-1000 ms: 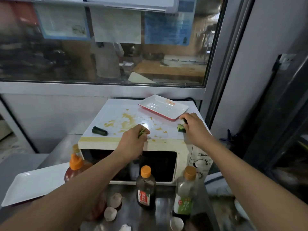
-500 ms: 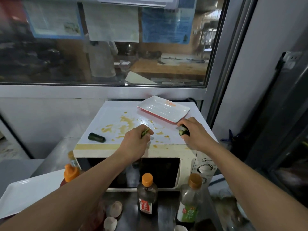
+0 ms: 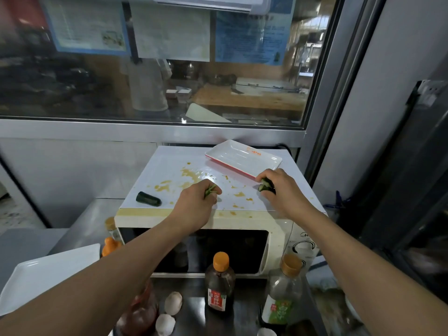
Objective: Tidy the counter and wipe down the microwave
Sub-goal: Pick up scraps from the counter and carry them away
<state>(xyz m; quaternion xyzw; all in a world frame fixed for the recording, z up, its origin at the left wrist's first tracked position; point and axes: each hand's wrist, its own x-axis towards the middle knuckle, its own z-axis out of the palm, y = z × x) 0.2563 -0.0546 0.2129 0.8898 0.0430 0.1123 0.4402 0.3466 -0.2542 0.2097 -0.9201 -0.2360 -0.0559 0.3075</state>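
Kitchen pass window behind; microwave [image 3: 218, 214] top smeared with sauce [image 3: 189, 174], tray [image 3: 242, 157] at rear. Head view: left hand [image 3: 197, 202] pinches green peel [image 3: 210, 190]; right hand [image 3: 282, 190] grips cucumber piece [image 3: 266, 185]. Another piece [image 3: 148, 199] lies front left. Pieces look light, firm, likely slippery; best pinched across the skin.

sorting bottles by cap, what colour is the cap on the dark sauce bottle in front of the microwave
Orange, clearest in the head view: the dark sauce bottle stands before the microwave.
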